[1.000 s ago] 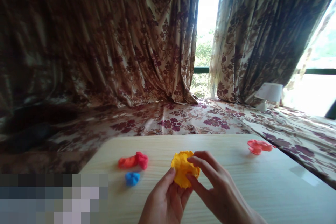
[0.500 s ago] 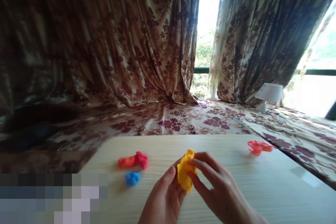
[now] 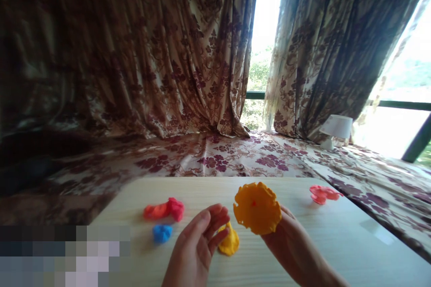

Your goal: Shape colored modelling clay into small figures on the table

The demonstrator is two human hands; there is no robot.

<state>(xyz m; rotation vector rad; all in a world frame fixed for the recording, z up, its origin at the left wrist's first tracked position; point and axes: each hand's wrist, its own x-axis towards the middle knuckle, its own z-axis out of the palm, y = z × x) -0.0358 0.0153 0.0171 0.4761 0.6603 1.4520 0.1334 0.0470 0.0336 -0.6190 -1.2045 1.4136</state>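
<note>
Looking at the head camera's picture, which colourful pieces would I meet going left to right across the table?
Red-and-pink piece, yellow lump, ragged-edged yellow disc held up in the right hand, coral-pink piece.

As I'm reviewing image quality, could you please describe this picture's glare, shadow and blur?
Head view: the tall, narrow glass window washes out up top; head view: the brown floral fabric curtain darkens and blurs leftward; head view: glare marks the pale wood-grain tabletop at right; head view: the ragged, round yellow disc looks shaded.
</note>
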